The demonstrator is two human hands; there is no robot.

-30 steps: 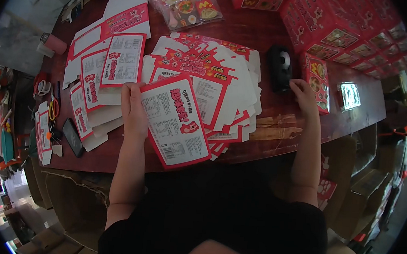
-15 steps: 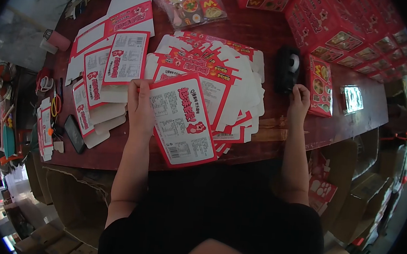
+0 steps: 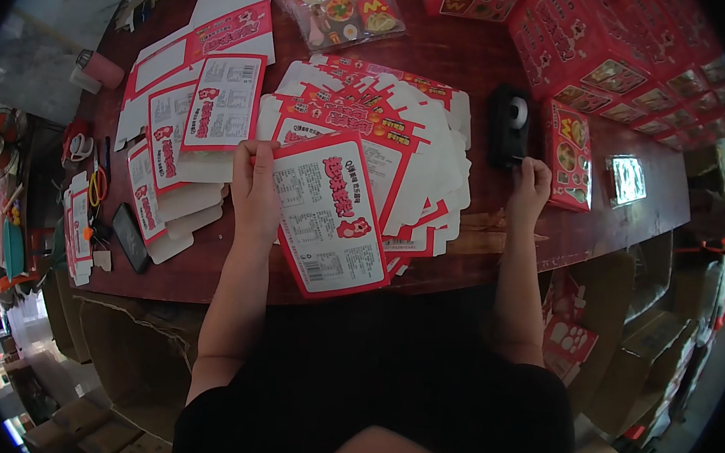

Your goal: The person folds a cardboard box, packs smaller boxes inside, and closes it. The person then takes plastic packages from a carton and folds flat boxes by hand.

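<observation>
My left hand (image 3: 258, 187) is closed on the upper left edge of a flattened carton (image 3: 333, 215), white with a red border and printed text, tilted above the table's front edge. My right hand (image 3: 533, 183) pinches with thumb and forefinger at the front end of a black tape dispenser (image 3: 508, 136); a small pale bit of tape shows at the fingertips. A fanned pile of flattened cartons (image 3: 424, 159) lies just beyond the held one. Right of the dispenser stands a filled red box (image 3: 570, 154).
More flattened cartons (image 3: 227, 102) are stacked at the left, near a phone (image 3: 130, 238) and a yellow-handled tool (image 3: 100, 189). Stacked red boxes (image 3: 593, 53) fill the back right. A clear bag of printed packets (image 3: 343, 9) lies at the back. Cardboard boxes (image 3: 139, 362) stand below the table.
My right hand has shifted slightly down from the dispenser, with the pinch kept. My left hand and the held carton have moved a little to the right.
</observation>
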